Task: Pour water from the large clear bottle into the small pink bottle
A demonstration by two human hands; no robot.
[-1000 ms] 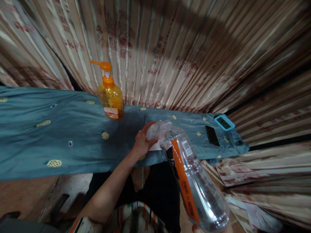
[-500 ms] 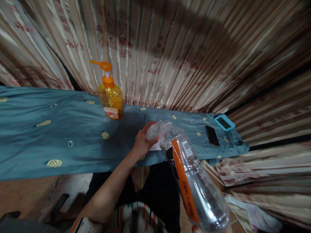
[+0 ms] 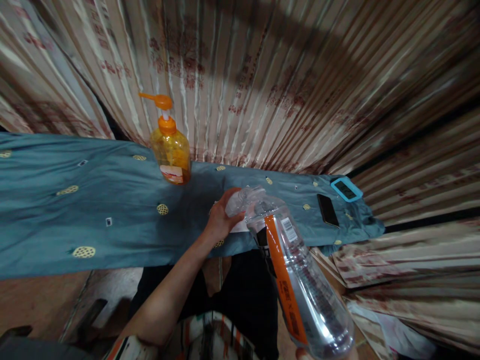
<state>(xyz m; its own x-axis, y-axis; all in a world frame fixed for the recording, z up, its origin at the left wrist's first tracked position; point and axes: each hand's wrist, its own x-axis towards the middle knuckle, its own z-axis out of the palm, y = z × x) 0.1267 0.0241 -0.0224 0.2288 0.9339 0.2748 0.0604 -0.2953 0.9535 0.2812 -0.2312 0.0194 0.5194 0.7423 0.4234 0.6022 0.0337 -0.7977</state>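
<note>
Near the middle, my left hand [image 3: 222,220] is closed around a small clear plastic cup [image 3: 239,201]. A large clear bottle [image 3: 311,280] with an orange and silver label leans with its neck end at the cup's rim. Its base points to the lower right, where my right hand [image 3: 305,354] grips it from beneath; only bits of the fingers show at the bottom edge. Under the cup lies something flat and white [image 3: 240,226], partly hidden. The level of any liquid in the cup is hard to make out.
An orange pump bottle [image 3: 174,155] stands upright at the back left on the teal cloth [image 3: 127,200]. To the right lie a black phone [image 3: 328,210] and a blue-framed digital display [image 3: 346,189]. A pleated curtain [image 3: 232,90] hangs behind the table.
</note>
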